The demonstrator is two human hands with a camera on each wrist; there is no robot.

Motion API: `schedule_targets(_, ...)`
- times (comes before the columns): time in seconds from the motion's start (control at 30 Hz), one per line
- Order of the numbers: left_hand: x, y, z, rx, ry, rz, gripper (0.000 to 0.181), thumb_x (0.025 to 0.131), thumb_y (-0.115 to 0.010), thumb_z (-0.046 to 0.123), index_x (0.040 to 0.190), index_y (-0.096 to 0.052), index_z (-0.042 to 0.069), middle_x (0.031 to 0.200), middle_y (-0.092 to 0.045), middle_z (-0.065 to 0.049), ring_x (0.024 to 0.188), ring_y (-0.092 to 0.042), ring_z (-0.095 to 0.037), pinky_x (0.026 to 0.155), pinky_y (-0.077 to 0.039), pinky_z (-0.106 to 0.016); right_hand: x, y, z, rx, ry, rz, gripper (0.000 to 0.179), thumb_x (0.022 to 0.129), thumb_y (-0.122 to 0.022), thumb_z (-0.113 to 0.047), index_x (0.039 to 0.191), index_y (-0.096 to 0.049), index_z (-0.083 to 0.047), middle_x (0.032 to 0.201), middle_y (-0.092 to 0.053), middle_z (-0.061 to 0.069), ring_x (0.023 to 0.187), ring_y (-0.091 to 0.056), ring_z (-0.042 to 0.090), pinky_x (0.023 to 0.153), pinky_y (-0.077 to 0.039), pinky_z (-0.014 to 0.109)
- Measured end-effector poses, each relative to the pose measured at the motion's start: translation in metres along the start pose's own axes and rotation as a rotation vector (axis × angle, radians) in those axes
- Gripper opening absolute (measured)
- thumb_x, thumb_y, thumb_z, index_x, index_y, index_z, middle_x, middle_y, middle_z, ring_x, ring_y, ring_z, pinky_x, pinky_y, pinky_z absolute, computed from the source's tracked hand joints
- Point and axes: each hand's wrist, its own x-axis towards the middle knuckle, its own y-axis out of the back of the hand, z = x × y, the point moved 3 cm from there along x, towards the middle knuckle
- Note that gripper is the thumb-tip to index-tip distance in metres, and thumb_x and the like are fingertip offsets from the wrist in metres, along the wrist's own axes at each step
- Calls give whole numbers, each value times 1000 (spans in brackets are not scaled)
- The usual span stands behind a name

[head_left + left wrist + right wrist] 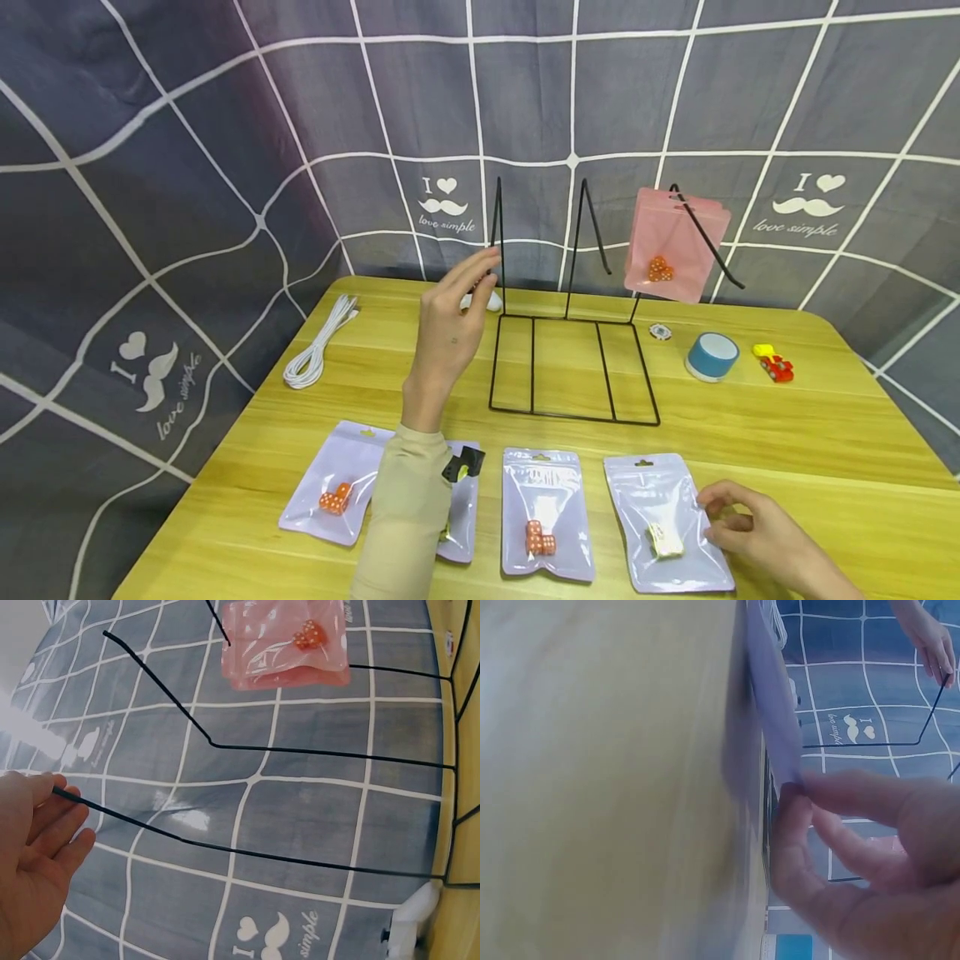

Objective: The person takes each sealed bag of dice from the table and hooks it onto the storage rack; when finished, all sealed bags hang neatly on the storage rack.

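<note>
One glossy pouch (670,504), perhaps plastic, in right hand (768,533), wire (181,840) in left (453,321)

Head view: taken from above the near side of the desk (712,442), facing forward and down; widest and farthest of the three, taking in both hands and the grid-patterned cloth (622,92) behind. Left wrist: close in, rolled sideways so the desk runs down the right edge; faces across the wire rack (567,317) to the cloth, left hand (452,318) at the left edge. Right wrist: lowest, just beside the desk surface, rolled the opposite way; right hand (772,533) and lilac pouch (660,500) very near. Overlap: head and left wrist share the pink pouches (667,233); head and right wrist, the lilac pouch.
</note>
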Motion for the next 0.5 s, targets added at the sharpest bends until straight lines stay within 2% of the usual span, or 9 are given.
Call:
schedule_targets(0.2,-1,-1,1,0,-4,-2,26,97,-56,13,116,-66,-1,125,-61,-7,113,-57,-16,93,-48,-26,0,0,0,-49,16,35,22,85,-63,6,106,-57,8,100,-59,13,77,-58,6,65,-52,23)
schedule_targets(0.37,0,-1,2,3,-13,7,25,96,-56,11,115,-66,-3,124,-62,-9,114,-57,-17,94,-47,-27,0,3,-5,-121,-34,111,19,85,-65,3,104,-61,4,101,-62,12,79,-57,5,69,-51,21)
schedule_targets(0.5,0,-1,1,13,-16,10,25,96,-56,11,115,-65,-2,124,-62,-9,114,-57,-17,95,-46,-27,-1,5,-7,-127,-54,172,19,85,-66,2,104,-63,3,101,-64,11,81,-58,4,70,-52,21)
